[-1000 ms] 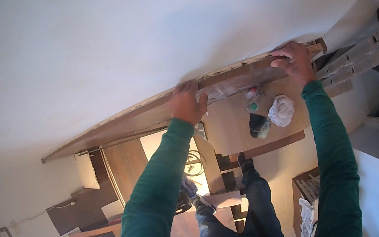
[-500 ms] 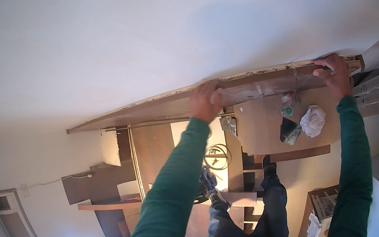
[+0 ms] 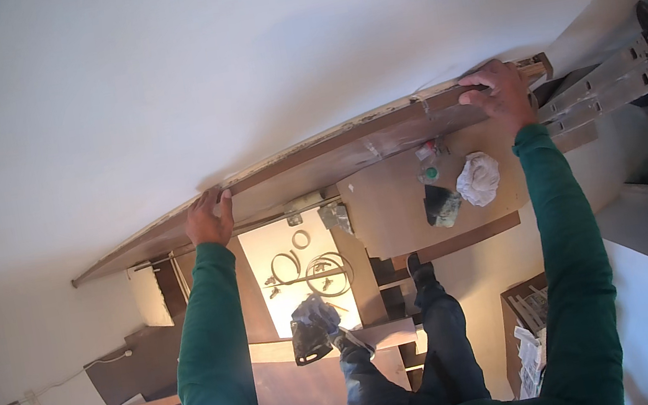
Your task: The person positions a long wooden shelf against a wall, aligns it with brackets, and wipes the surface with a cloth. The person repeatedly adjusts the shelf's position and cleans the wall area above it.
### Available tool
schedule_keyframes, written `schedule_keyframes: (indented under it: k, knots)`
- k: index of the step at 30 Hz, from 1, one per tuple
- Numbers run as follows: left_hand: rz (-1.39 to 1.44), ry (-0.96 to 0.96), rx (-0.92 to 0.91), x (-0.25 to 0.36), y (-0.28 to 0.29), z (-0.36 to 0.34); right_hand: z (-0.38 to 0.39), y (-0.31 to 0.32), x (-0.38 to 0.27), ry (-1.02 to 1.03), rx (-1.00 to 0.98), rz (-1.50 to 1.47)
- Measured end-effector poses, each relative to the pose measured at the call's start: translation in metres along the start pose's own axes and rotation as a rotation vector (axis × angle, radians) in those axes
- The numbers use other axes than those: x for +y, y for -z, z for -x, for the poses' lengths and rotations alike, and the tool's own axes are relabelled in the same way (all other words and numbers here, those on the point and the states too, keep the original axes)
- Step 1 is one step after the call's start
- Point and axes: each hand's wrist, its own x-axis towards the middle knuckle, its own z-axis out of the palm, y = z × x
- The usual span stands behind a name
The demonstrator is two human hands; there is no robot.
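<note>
Against the white wall (image 3: pixel 155 102), a long brown panel (image 3: pixel 318 165) runs slantwise across the view, its pale upper edge next to the plaster. The left hand (image 3: pixel 209 218) is at that edge toward the panel's left end, fingers bent, the gap to the thumb narrow; I cannot tell whether they pinch the panel or only rest on it. The right hand (image 3: pixel 501 98) holds the edge close to the other end, fingers laid over the top and thumb a little below on the front.

Because the hands are well apart, neither supports the long stretch between them; if the panel is loose, which the view does not settle, it could bow or tip away from the wall there. The edge looks ragged, so sliding fingers could catch a splinter or knock crumbs off, perhaps onto the tabletop (image 3: pixel 391 200), where a white cloth (image 3: pixel 477 180), a green-capped bottle (image 3: pixel 431 173) and a dark packet (image 3: pixel 443 207) lie near one another.

Footing is another worry: a dark bundle (image 3: pixel 311 332) appears just beside the left shoe (image 3: pixel 355 343), with coiled strips (image 3: pixel 327 276) beyond, and a careless step could snag. A sideways lurch might also bump the metal ladder (image 3: pixel 613 76) near the panel's right end.
</note>
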Motion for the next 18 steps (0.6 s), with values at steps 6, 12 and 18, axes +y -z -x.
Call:
schedule_keyframes:
  k: [6, 12, 18]
  knots:
    - [-0.015, -0.184, 0.076, 0.057, -0.02, 0.009, 0.0, -0.007, 0.0, -0.012, 0.017, -0.008]
    - [0.128, -0.481, 0.231, 0.164, -0.046, 0.006, 0.002, -0.007, 0.007, -0.017, 0.021, -0.035]
    - [0.243, -0.574, 0.248, 0.261, -0.052, -0.006, 0.0, -0.001, 0.004, -0.03, -0.027, -0.053]
